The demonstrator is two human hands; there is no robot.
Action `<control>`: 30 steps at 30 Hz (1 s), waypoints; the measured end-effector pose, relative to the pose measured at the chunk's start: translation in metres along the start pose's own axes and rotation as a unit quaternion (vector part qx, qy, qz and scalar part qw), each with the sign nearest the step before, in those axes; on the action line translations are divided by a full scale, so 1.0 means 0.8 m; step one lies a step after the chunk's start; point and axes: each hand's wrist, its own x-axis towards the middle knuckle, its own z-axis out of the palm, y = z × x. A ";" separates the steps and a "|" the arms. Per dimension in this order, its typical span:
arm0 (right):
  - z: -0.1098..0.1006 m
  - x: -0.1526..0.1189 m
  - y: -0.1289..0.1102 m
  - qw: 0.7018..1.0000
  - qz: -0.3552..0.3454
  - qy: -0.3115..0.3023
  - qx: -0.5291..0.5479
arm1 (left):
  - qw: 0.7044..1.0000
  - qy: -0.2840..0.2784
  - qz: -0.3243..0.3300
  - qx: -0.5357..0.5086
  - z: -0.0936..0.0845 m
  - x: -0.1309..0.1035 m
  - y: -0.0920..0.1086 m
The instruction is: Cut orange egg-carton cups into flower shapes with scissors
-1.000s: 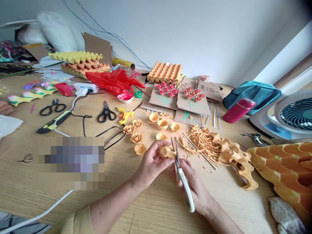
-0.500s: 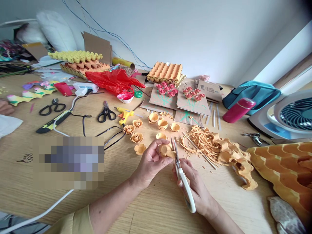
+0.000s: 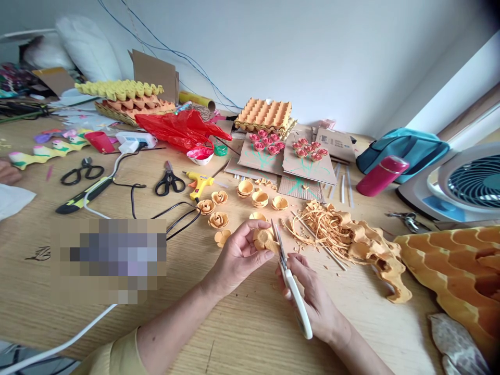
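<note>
Left hand (image 3: 230, 260) pinches a seemingly part-cut cup (image 3: 263, 240), right hand (image 3: 314, 302) curls round scissors (image 3: 300, 306); plain flowers (image 3: 218, 220) are unpainted, red flowers (image 3: 273, 149) look finished towards the tabletop's (image 3: 187, 333) far edge

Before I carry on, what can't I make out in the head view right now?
All head view:
- Object under the pixelated patch: masked.
- Far side of the carton cup: turned away, partly behind the left hand.
- Some fingers of the right hand: behind the white-handled scissors.
- Co-worker's hand: cut off, left edge.
- Fan: cut off, right edge.
</note>
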 end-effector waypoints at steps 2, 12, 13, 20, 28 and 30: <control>0.000 0.000 -0.001 1.000 0.002 0.005 0.003 | 1.000 -0.001 0.000 -0.003 0.000 0.000 0.002; 0.002 -0.002 0.000 1.000 0.005 0.020 0.003 | 1.000 0.022 0.009 -0.012 0.001 0.000 0.004; 0.002 -0.003 0.001 1.000 0.004 0.019 0.002 | 1.000 0.023 0.010 -0.012 0.000 0.000 0.003; -0.001 -0.004 0.000 1.000 0.004 0.019 -0.014 | 1.000 0.027 0.009 -0.009 -0.003 0.000 0.003; 0.000 -0.008 0.001 0.999 0.012 0.030 -0.018 | 1.000 0.028 0.000 0.000 -0.006 0.002 0.004; 0.001 -0.009 0.003 0.999 0.013 0.038 -0.017 | 1.000 0.023 0.000 -0.002 -0.007 0.002 0.004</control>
